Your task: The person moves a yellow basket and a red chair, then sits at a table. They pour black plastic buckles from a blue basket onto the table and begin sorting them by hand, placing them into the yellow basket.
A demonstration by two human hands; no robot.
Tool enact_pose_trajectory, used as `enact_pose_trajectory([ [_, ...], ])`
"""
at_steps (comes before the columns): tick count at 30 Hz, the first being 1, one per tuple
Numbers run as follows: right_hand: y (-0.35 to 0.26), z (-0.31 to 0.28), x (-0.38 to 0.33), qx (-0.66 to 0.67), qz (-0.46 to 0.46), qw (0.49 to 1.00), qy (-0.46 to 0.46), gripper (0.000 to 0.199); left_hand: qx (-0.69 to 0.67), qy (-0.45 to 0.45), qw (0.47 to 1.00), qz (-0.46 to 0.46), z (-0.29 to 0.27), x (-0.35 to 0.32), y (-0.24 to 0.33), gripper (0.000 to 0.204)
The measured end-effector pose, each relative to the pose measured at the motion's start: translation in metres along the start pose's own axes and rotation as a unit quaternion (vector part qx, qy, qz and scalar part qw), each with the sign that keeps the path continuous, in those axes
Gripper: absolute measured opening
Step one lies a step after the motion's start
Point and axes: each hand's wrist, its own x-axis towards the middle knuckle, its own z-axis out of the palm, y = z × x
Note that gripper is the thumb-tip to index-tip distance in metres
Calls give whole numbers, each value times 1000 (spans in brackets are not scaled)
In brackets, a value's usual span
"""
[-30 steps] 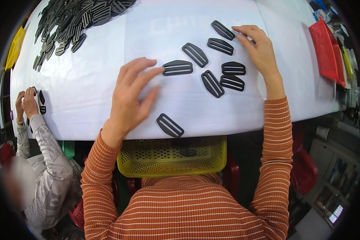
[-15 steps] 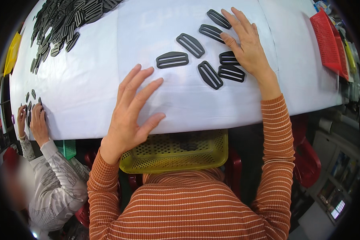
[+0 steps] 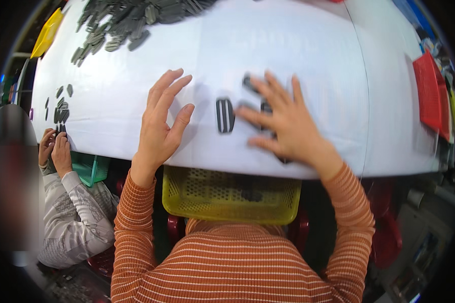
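Note:
My left hand (image 3: 161, 121) hovers over the white table (image 3: 308, 60), fingers apart and nothing in it. To its right a black slotted strap buckle (image 3: 225, 115) lies with its slots pointing away from me. My right hand (image 3: 290, 121) is spread over more black buckles, its fingers blurred by motion. One buckle (image 3: 249, 83) shows at its fingertips; others are mostly covered by the palm and fingers. At my lap, under the table edge, sits a yellow perforated basket (image 3: 227, 214) with a few dark pieces (image 3: 251, 194) inside.
A heap of black buckles (image 3: 162, 12) covers the far left of the table. A red basket (image 3: 430, 96) stands at the right edge, a yellow one (image 3: 47, 33) at the far left. At left, a co-worker's hands (image 3: 58, 150) handle small buckles near a green basket (image 3: 92, 169).
My right hand has come nearer and to the left, over the buckles, which now sit closer to me and mostly beneath it. The view has shifted. My left hand stays raised and spread.

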Motion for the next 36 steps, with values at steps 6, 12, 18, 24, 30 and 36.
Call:
enact_pose_trajectory([
  [6,-56,1,-36,95,-72,983,-137,58,65,61,994,-56,-20,30,-64,41],
  [12,-52,-14,-13,210,-185,959,-52,42,73,157,970,-172,-28,74,-127,48],
  [18,95,-8,143,97,36,966,238,27,183,218,950,-128,-2,95,-150,57],
  [24,89,0,189,171,48,968,178,18,109,234,956,-139,3,100,-146,56],
  [30,-23,13,90,187,-190,964,8,20,100,231,957,-142,2,93,-154,52],
  [36,35,2,118,176,-92,970,137,5,149,259,943,-143,-4,98,-146,40],
])
